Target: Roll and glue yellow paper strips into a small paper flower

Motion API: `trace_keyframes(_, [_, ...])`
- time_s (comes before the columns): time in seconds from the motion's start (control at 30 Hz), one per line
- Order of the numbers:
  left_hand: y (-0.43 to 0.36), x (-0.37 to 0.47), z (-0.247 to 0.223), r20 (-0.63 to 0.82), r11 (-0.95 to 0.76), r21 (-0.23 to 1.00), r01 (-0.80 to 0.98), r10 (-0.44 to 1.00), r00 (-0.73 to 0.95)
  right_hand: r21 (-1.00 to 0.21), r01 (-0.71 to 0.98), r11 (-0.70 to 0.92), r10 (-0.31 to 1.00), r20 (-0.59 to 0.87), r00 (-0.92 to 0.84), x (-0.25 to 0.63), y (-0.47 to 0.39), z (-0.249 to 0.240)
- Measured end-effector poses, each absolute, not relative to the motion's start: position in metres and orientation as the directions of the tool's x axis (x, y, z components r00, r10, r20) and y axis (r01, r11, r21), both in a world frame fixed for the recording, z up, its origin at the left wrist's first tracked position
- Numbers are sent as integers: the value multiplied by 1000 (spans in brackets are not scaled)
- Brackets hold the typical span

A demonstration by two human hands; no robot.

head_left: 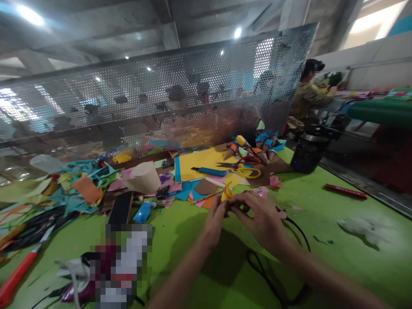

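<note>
My left hand (214,219) pinches a small curled yellow piece (227,192), which sticks up above its fingertips; felt or paper, I cannot tell. Against it, the bent fingers of my right hand (257,215) press together at a small dark brown part, mostly hidden by the fingers. Both hands are just above the green tabletop (193,249). Beyond them are a blue craft knife (210,171), scissors with red handles (247,161) and yellow-handled scissors (252,173), on yellow sheets (202,159) and coloured scraps (206,187).
Small brown cones with coloured tips (240,148) lie at the back. Right stand a black flask (307,152), red pen (346,192) and white fluff (367,226). Left are a phone (120,209), scraps and a red-handled tool (19,272). A perforated panel (128,107) rises behind; a person (310,96) sits beyond.
</note>
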State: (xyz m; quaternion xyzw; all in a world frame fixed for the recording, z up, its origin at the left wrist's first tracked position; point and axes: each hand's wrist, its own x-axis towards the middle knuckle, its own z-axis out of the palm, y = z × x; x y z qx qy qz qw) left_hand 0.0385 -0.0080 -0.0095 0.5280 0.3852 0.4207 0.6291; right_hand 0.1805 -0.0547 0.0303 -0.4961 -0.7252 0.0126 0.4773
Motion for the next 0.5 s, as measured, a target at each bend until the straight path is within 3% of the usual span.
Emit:
trace_keyframes(0.17, [-8, 38, -10, -45, 80, 993, -89, 939, 341, -600, 639, 481, 770, 638, 20, 182, -52, 23])
trace_keyframes(0.5, [-12, 38, 5, 70, -54, 997, -50, 916, 395, -562, 680, 472, 757, 653, 14, 183, -52, 29])
